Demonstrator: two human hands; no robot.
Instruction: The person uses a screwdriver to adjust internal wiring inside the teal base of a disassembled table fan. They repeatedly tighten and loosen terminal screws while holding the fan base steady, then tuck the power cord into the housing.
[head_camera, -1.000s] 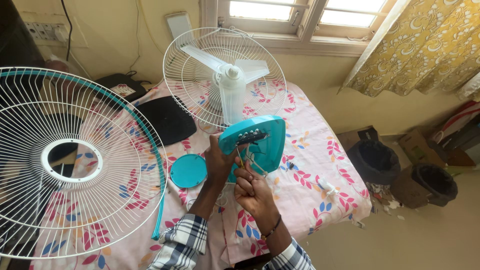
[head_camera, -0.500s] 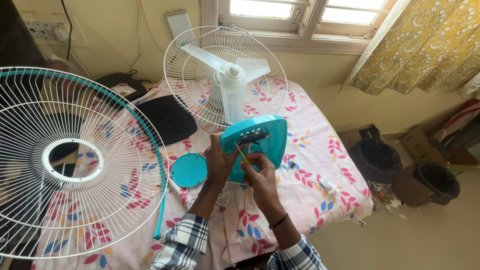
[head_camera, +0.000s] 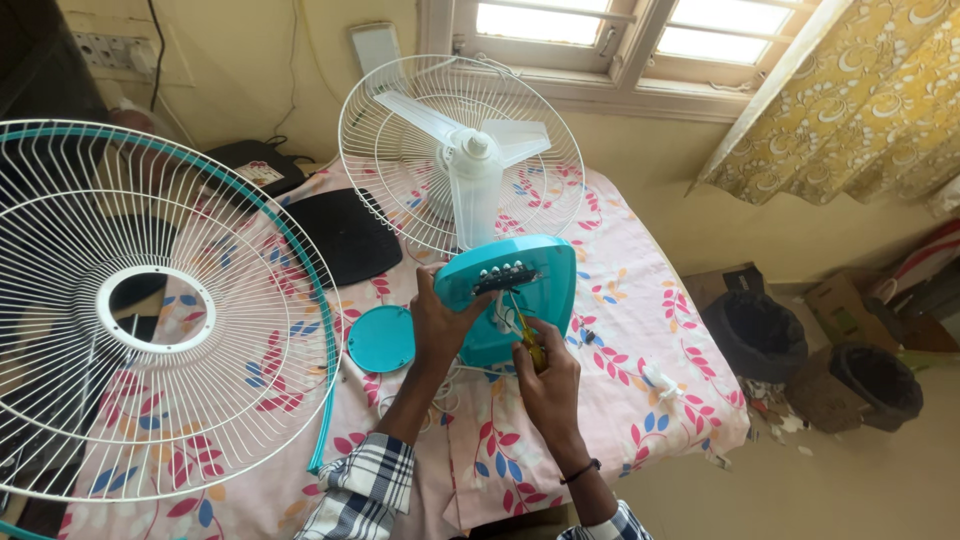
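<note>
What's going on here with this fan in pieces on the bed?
A person is working on a table fan lying on a floral sheet. The left hand grips the edge of the fan's teal base, while the right hand holds a yellow-handled screwdriver with its tip up in the opened base. The blades and rear grille are still joined to the base. The front grille stands detached on the left, and a round teal cap lies beside the left hand.

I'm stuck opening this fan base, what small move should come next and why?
Probably keep the left hand bracing the teal fan base while the right hand turns the screwdriver: its tip sits in the open base beside the wires.
</note>
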